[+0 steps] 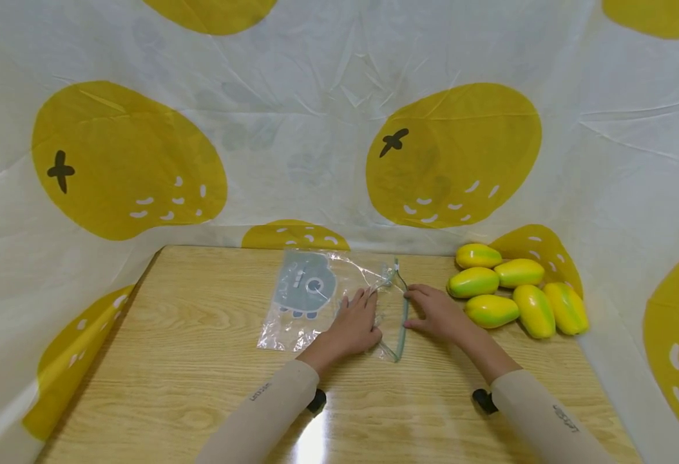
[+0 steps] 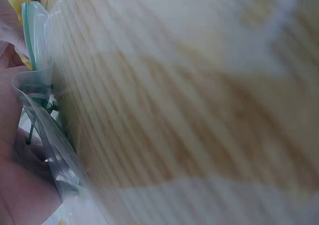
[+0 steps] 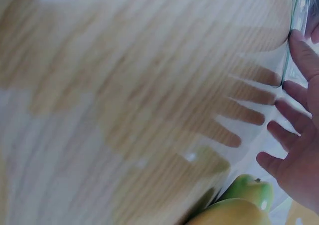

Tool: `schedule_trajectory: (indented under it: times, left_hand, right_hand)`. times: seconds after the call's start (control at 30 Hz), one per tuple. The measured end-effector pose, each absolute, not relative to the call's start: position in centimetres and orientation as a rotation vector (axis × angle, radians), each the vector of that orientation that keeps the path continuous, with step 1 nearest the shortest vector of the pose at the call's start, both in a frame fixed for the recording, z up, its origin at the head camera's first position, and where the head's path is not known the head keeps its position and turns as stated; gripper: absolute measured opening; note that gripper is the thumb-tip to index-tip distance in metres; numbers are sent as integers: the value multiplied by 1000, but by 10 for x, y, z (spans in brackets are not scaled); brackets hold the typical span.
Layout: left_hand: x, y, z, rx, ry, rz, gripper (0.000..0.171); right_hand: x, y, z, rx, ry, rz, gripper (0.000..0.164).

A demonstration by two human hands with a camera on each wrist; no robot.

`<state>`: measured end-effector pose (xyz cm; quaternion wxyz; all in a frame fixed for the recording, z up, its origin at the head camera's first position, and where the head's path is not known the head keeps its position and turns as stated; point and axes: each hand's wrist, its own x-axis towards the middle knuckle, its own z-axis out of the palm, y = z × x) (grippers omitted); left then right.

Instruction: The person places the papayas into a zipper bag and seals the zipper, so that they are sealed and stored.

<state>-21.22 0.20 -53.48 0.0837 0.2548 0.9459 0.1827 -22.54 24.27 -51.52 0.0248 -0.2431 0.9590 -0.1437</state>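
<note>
A clear plastic bag with a blue-grey cartoon print lies flat on the wooden table. A green band runs along its right end, and thin green cord shows beside it. My left hand rests on the bag near that end, fingers extended. In the left wrist view the plastic rises beside this hand and hides part of it. From the right, my right hand touches the green band with its thumb and fingertips. The right wrist view shows these fingers spread and fairly straight, at the bag's edge.
Several yellow-green mangoes, or fruit shaped like them, lie grouped at the table's right rear, just beyond my right hand. A white cloth printed with large yellow fruit hangs behind and around the wooden table.
</note>
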Motion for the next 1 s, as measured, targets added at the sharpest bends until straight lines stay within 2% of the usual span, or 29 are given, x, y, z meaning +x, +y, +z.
schedule_trajectory:
  times: [0.2, 0.43, 0.57, 1.0]
  left_hand:
    - [-211, 9, -533, 670, 2838, 534, 84]
    - [-203, 22, -524, 553, 2878, 460, 116]
    - [-199, 26, -523, 538, 2897, 409, 128]
    - [-190, 23, -528, 612, 2938, 503, 137]
  right_hand:
    - [-222, 240, -517, -742, 2956, -525, 64]
    - [-218, 238, -518, -738, 2966, -526, 63]
    - [-218, 234, -520, -697, 2964, -504, 65]
    - [-217, 231, -517, -621, 2957, -476, 63]
